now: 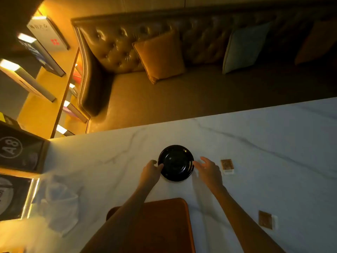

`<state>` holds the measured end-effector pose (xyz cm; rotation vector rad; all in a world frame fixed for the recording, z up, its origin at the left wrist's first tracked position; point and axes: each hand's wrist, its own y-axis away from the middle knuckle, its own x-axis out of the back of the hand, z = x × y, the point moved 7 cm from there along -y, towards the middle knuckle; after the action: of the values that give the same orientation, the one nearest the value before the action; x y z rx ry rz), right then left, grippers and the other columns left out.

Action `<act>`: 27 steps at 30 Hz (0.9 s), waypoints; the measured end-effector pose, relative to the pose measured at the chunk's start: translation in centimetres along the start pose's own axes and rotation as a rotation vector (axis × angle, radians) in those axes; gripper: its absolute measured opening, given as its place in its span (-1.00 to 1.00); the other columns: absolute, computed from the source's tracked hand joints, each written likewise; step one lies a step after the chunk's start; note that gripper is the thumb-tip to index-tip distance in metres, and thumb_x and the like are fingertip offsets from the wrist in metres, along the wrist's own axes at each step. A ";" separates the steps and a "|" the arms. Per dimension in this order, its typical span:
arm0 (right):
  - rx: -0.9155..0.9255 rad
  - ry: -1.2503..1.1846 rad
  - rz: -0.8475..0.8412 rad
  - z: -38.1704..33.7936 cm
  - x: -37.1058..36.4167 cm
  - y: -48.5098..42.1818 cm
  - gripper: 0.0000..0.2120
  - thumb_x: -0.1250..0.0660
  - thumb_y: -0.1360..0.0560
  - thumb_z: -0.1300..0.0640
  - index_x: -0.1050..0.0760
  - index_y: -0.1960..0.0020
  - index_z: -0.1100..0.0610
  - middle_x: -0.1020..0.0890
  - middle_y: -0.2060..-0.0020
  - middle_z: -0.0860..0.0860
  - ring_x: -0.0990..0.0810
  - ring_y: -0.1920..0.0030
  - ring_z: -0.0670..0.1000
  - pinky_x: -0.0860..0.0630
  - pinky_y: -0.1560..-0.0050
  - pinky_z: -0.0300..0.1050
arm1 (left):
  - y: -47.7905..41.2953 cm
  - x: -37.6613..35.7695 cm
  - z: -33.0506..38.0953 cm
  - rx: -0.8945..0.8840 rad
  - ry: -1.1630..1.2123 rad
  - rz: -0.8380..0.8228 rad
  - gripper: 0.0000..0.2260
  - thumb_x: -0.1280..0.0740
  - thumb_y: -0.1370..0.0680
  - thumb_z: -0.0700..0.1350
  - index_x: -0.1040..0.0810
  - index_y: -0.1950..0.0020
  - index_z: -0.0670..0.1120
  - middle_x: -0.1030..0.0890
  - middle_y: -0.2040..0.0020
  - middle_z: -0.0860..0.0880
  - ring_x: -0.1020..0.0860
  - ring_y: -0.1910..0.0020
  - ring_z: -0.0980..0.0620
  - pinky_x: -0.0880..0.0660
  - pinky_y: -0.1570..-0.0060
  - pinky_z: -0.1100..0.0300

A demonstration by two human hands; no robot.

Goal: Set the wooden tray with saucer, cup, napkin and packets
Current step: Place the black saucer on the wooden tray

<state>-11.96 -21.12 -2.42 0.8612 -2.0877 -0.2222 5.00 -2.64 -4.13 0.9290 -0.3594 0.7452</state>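
A black saucer point(176, 163) lies on the white marble table point(264, 147). My left hand point(150, 173) touches its left rim with curled fingers. My right hand point(209, 171) is spread open at the saucer's right rim, fingertips just reaching it. The wooden tray point(164, 225) sits at the near edge, partly under my left forearm. A white napkin point(60, 203) lies crumpled at the left. One brown packet point(227, 166) rests right of the saucer, another packet point(266, 220) nearer me. No cup is in view.
A tufted leather sofa point(164, 88) with cushions stands beyond the table's far edge. Dark framed signs point(16, 152) and lit bookshelves point(36, 57) line the left side.
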 end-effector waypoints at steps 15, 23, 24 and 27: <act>0.042 0.014 0.111 1.5 -2.6 -3.8 -0.68 -0.27 -0.55 -0.06 -0.58 -0.22 0.06 -0.68 -0.09 0.05 -0.63 -0.08 0.09 -0.52 -0.02 -0.06 | -4.6 -2.3 -2.6 0.017 0.257 0.043 -0.83 -0.28 -0.55 -0.17 -0.52 -0.13 -0.02 -0.66 0.17 -0.04 -0.65 0.18 -0.07 -0.65 0.06 -0.12; 0.081 -0.118 0.091 0.2 -3.3 -3.2 -0.75 -0.23 -0.60 0.15 -0.58 -0.12 0.27 -0.68 0.10 0.17 -0.63 0.08 0.10 -0.54 0.02 -0.10 | -4.2 -2.3 -1.9 0.071 0.209 0.025 -0.89 -0.26 -0.55 -0.18 -0.44 -0.04 -0.02 -0.59 0.13 -0.04 -0.62 0.10 -0.09 -0.62 0.01 -0.17; 0.067 -0.111 0.065 0.0 -3.4 -3.0 -0.77 -0.23 -0.59 0.16 -0.59 -0.07 0.28 -0.66 0.17 0.17 -0.61 0.14 0.09 -0.53 0.07 -0.10 | -4.1 -2.0 -1.8 0.075 0.199 0.016 -0.90 -0.26 -0.54 -0.18 -0.44 -0.03 -0.02 -0.59 0.11 -0.06 -0.62 0.08 -0.11 -0.62 0.00 -0.17; 0.072 -0.070 -0.007 -0.5 -3.8 -2.1 -0.81 -0.26 -0.56 0.18 -0.57 0.06 0.29 -0.59 0.29 0.13 -0.54 0.26 0.03 -0.48 0.17 -0.10 | -3.1 -0.8 -2.0 0.073 0.208 0.010 -0.89 -0.27 -0.54 -0.20 -0.42 0.03 0.00 -0.59 0.16 -0.06 -0.64 0.14 -0.11 -0.63 0.05 -0.19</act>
<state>-8.98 -20.12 -5.42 0.9153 -2.1690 -0.1846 6.56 -2.53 -7.52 0.9091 -0.1543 0.8604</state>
